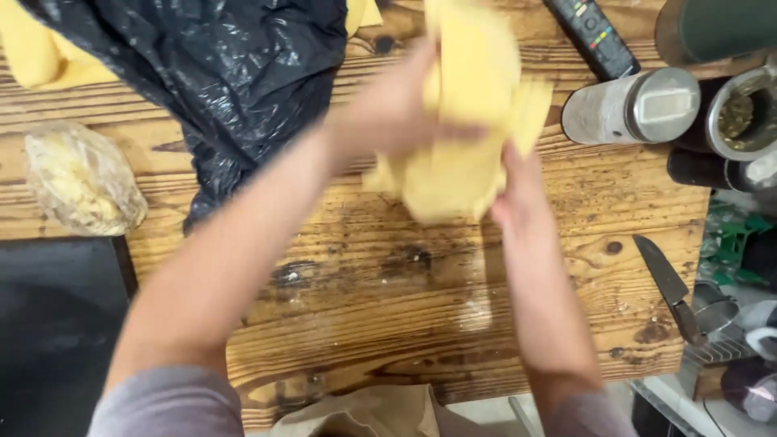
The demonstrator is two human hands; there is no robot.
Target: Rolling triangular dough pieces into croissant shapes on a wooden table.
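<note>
Both hands hold a pale yellow sheet of dough up over a worn wooden table. My left hand grips its upper left part, fingers closed over the sheet. My right hand pinches its lower right edge. The sheet hangs folded and blurred with motion. More yellow dough lies at the table's far left corner, partly under a black plastic bag.
A clear bag of pale lumps sits at the left. A remote control, a metal canister and a cup of green herb stand at the right. A knife lies by the right edge. A brown paper bag is at the front.
</note>
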